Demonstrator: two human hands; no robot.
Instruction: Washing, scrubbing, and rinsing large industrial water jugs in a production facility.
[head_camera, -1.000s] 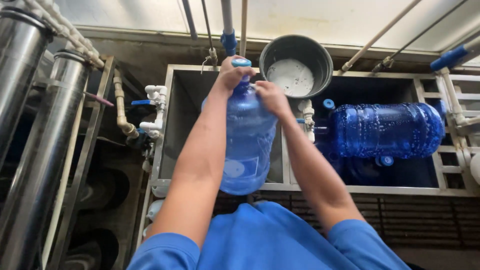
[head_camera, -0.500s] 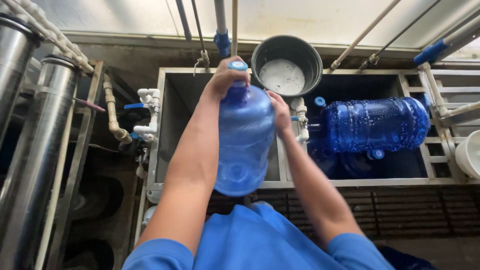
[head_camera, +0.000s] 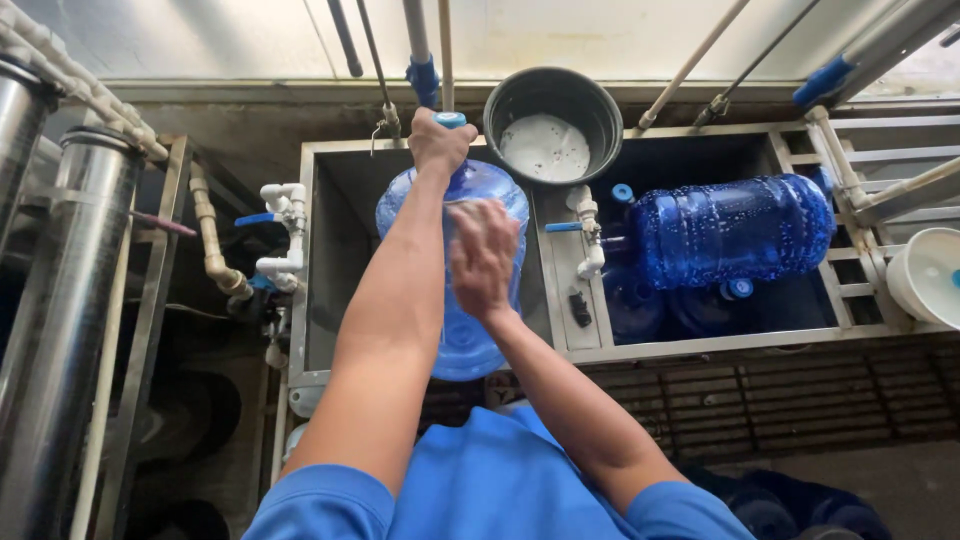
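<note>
The left hand (head_camera: 440, 140) grips the neck of the big blue bottle (head_camera: 455, 270) over the metal sink (head_camera: 320, 260). The right hand (head_camera: 484, 258) lies flat on its side. A bucket (head_camera: 555, 125) stands just behind.

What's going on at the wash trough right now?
A person in a blue shirt holds a large blue water jug over a metal trough. The left hand grips the capped neck; the right hand lies flat on the jug's side. A second blue jug lies on its side in the next compartment, near a dark bucket.
</note>
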